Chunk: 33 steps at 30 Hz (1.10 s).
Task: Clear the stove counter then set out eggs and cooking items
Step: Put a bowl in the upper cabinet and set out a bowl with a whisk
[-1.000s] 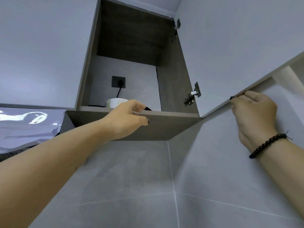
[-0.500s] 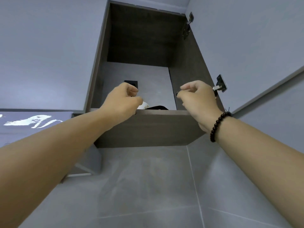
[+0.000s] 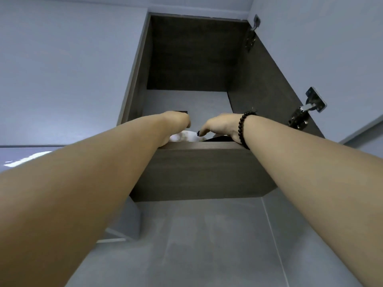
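Both hands, left (image 3: 176, 121) and right (image 3: 219, 126), reach a white bowl (image 3: 184, 136) inside the open cabinet (image 3: 196, 170), grip hidden.

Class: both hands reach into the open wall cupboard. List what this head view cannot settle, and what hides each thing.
- White object: mostly hidden by the shelf edge and wrists.
- Left hand grip: fingers out of sight.
- Right hand grip: fingers hidden.
- Dark item: only a sliver shows.
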Each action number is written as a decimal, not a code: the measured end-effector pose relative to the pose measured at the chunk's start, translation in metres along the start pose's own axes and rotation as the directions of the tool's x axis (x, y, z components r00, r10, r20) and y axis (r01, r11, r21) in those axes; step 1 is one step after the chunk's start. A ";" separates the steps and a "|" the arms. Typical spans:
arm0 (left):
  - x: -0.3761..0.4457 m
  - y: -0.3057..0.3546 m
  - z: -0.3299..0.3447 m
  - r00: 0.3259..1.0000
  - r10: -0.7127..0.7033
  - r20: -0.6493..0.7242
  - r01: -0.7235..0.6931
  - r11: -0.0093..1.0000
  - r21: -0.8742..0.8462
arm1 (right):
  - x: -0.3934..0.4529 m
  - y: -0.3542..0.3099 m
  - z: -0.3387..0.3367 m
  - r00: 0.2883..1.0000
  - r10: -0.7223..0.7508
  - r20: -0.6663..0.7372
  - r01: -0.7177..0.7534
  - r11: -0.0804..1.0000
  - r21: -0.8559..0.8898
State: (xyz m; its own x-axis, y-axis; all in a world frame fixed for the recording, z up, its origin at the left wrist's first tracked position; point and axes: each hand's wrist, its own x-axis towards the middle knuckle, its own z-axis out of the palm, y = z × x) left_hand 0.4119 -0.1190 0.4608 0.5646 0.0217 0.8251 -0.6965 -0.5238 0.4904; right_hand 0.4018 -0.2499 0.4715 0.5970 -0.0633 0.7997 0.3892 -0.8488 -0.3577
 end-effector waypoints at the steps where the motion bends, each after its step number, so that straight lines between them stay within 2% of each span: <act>1: 0.000 0.000 -0.001 0.998 -0.043 0.047 0.042 0.999 0.019 | 0.000 0.001 0.000 0.997 -0.011 0.075 0.012 1.000 -0.022; 4: 0.000 -0.004 -0.008 0.973 -0.167 0.161 0.174 0.984 -0.028 | 0.002 0.001 0.000 0.974 0.028 0.224 -0.029 1.000 0.002; 7: 0.009 -0.009 -0.012 0.962 -0.183 0.205 0.198 0.978 -0.059 | 0.006 -0.003 0.002 0.917 0.150 0.369 -0.141 0.989 -0.050; 10: 0.009 -0.009 -0.010 0.950 -0.203 0.236 0.211 0.977 -0.011 | 0.007 -0.006 0.003 0.921 0.144 0.362 -0.094 0.984 -0.153; 13: 0.012 -0.010 -0.011 0.948 -0.218 0.233 0.218 0.976 0.030 | 0.018 -0.002 0.003 0.969 0.055 0.242 -0.002 0.977 -0.214; 16: 0.013 -0.012 -0.011 0.963 -0.192 0.191 0.184 0.981 0.056 | 0.025 0.003 0.004 0.987 -0.003 0.162 0.040 0.973 -0.226; 19: 0.013 -0.013 -0.007 0.992 -0.073 0.103 0.061 0.992 0.111 | 0.025 0.007 0.003 0.993 -0.069 0.099 0.082 0.988 -0.134; 21: 0.015 -0.014 -0.007 0.999 -0.033 0.030 0.030 0.995 0.094 | 0.022 0.009 0.000 0.994 -0.108 0.033 0.110 0.993 -0.043; 26: 0.013 -0.016 -0.007 0.983 0.139 -0.123 -0.156 0.977 -0.142 | 0.010 0.001 -0.014 0.981 -0.145 -0.127 0.177 0.938 0.297; 27: 0.008 -0.016 -0.008 0.972 0.174 -0.159 -0.203 0.961 -0.188 | 0.006 0.000 -0.018 0.972 -0.159 -0.175 0.207 0.930 0.305; 30: -0.003 -0.015 -0.012 0.941 0.263 -0.213 -0.320 0.898 -0.302 | -0.013 -0.008 -0.026 0.915 -0.219 -0.339 0.286 0.945 0.161; 33: -0.027 -0.009 -0.014 0.907 0.322 -0.272 -0.409 0.825 -0.390 | -0.046 -0.015 -0.028 0.870 -0.235 -0.434 0.336 0.926 0.172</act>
State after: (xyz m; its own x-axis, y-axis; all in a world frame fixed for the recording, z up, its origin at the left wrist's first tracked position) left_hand 0.3968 -0.1031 0.4377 0.1675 0.0831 0.9824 -0.9783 -0.1089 0.1760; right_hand 0.3488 -0.2494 0.4540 0.1238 -0.0834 0.9888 0.6819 -0.7168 -0.1458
